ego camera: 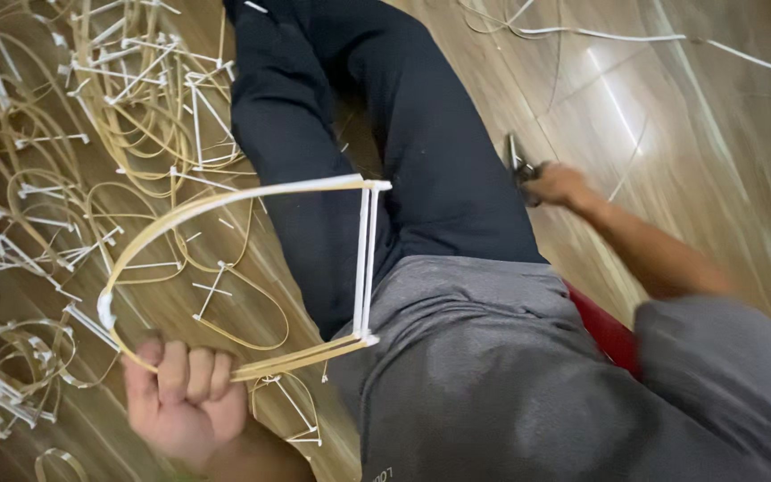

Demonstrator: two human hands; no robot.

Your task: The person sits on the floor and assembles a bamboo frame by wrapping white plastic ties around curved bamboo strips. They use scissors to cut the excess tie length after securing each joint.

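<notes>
My left hand [185, 397] is closed around the lower arm of a bent bamboo strip frame [171, 214], a D-shaped loop with a straight white-taped bar [364, 259] across its open end. The frame hangs over my left thigh in black trousers [439, 152]. My right hand [559, 185] is out to the right, above the wooden floor, gripping a small pair of metal pliers or cutters [518, 161]. The tool's jaws point away from me.
A heap of similar bamboo loops with white tape joints [91, 116] covers the floor on the left. Loose thin strips [600, 34] lie at the top right. I wear a grey shirt [493, 375]; a red seat edge [604, 330] shows beside me.
</notes>
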